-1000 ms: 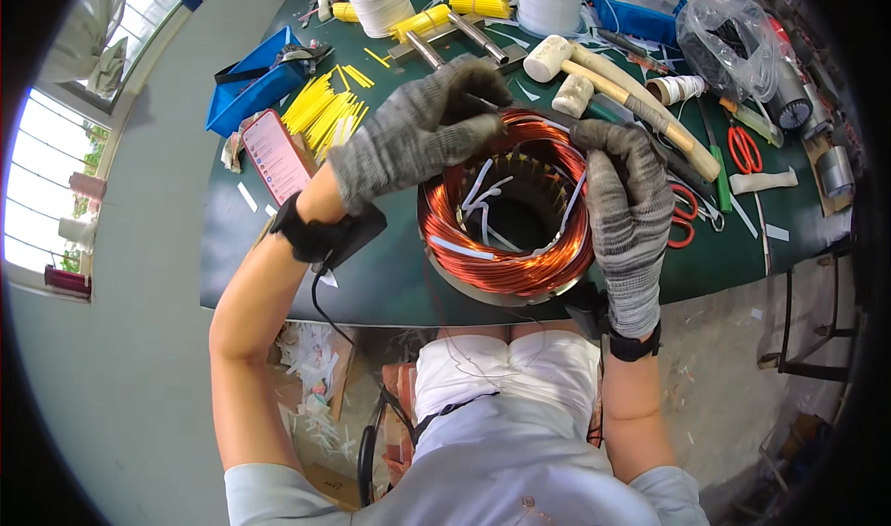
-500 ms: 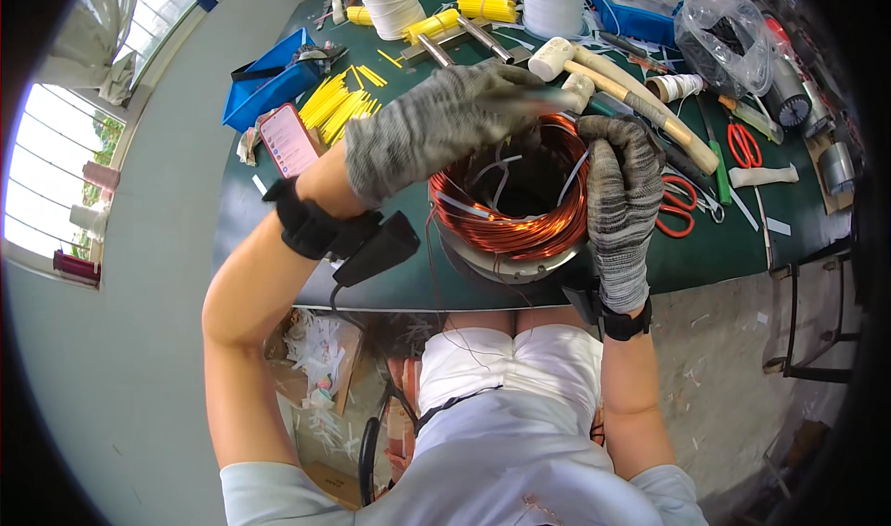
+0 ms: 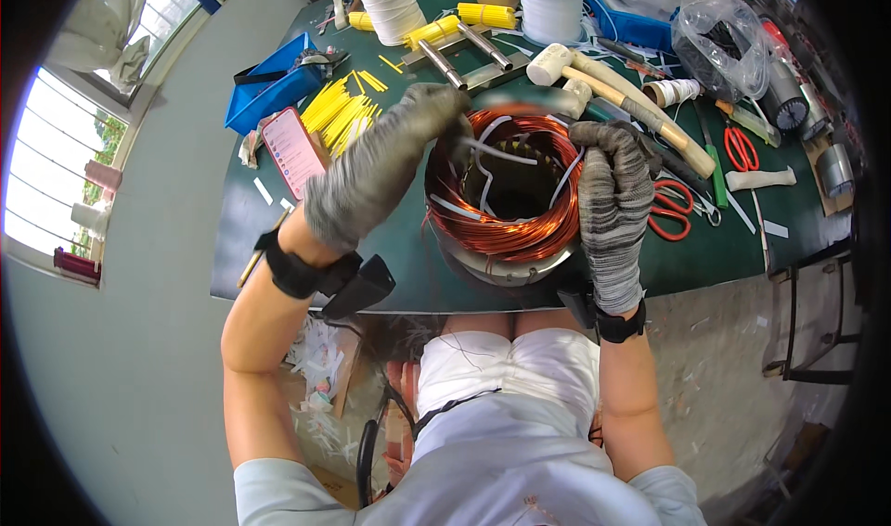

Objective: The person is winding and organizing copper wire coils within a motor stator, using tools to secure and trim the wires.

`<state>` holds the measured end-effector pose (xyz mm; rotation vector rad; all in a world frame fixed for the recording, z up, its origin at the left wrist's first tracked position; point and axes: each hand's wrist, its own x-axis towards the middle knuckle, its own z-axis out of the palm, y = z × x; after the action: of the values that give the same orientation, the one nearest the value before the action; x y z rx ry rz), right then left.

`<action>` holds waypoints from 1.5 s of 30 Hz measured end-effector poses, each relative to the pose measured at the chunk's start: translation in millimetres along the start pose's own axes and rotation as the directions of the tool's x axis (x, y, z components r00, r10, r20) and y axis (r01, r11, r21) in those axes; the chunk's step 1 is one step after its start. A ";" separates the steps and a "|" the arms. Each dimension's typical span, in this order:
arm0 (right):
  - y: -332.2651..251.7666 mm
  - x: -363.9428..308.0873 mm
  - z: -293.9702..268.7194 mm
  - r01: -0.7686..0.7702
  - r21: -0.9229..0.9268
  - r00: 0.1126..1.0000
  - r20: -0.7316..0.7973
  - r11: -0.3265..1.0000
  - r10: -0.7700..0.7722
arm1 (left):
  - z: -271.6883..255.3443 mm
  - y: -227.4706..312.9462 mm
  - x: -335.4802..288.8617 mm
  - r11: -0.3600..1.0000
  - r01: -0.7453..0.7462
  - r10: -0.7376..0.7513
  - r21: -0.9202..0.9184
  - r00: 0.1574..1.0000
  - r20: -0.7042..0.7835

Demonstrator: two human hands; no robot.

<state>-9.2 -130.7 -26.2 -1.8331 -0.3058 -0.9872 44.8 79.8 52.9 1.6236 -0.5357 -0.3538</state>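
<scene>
A stator with a thick ring of copper winding (image 3: 515, 240) stands upright at the table's front edge. White sleeving pieces (image 3: 501, 153) cross its dark bore, and its grey metal core (image 3: 506, 270) shows below. My left hand (image 3: 394, 155), in a grey knit glove, is raised at the ring's upper left, its fingers closed. A pale, motion-smeared streak lies beyond its fingertips; what the hand holds is unclear. My right hand (image 3: 616, 178), also gloved, has its fingers curled against the winding's right edge. Whatever is within them is hidden.
Yellow sticks (image 3: 336, 109), a phone (image 3: 292, 150) and a blue tray (image 3: 269, 85) lie left. Mallets (image 3: 640, 104), red-handled scissors (image 3: 670, 209) and a plastic bag (image 3: 724, 39) are right. Behind stand a white cord spool (image 3: 392, 8), a blue-flanged spool (image 3: 553, 11) and metal rods (image 3: 484, 45).
My left hand has drawn back left and down from over the ring, uncovering its far side and bore. My right hand has stayed nearly in place at the right edge.
</scene>
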 end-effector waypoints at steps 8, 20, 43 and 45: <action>-0.1 -2.2 3.6 0.009 0.032 1.000 -0.022 0.999 -0.008 | 15.7 18.8 -16.1 0.334 -0.302 0.437 0.893 0.889 0.137; -6.2 -1.0 2.4 -0.022 0.040 0.999 -0.036 0.999 0.024 | 57.4 -1.1 -44.4 0.572 -0.164 0.224 0.804 0.974 0.039; -3.2 -7.2 6.3 -0.033 -0.006 0.999 0.040 0.999 0.033 | 20.8 0.5 46.7 0.359 -0.507 0.374 0.784 0.847 0.377; -2.4 -6.8 5.3 -0.070 -0.085 0.997 0.025 0.994 0.072 | 9.5 -9.6 61.7 0.254 -0.809 0.734 0.530 0.518 0.439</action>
<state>-12.4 -123.5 -30.7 -1.9225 -0.2176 -0.9381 93.0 39.4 47.2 1.7859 -1.6470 0.6359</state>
